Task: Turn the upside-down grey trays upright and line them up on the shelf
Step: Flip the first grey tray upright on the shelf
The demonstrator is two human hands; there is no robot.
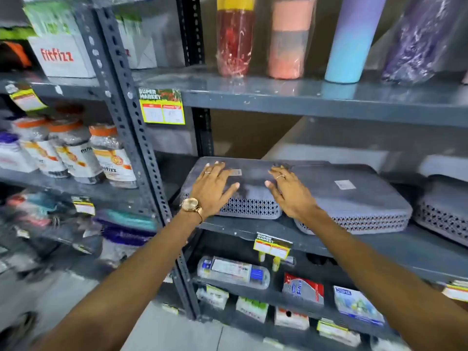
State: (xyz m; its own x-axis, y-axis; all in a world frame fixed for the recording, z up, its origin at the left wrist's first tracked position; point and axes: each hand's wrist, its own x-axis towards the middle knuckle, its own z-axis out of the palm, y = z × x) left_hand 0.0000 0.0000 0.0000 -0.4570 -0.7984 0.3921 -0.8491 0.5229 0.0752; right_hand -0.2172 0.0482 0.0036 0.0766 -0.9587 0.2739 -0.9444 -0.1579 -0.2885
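Observation:
Three grey trays with perforated sides lie upside down on the middle shelf. The left tray sits nearest the upright post. Against its right side lies the middle tray, and a third tray is cut off at the right edge. My left hand lies flat with fingers spread on the left tray's upturned bottom. My right hand rests flat over the seam between the left and middle trays. Neither hand grips anything.
The shelf above holds several wrapped tumblers and hangs low over the trays. A perforated steel post stands just left of the trays. Jars fill the left bay, and packets line the lower shelf. A price tag hangs on the shelf edge.

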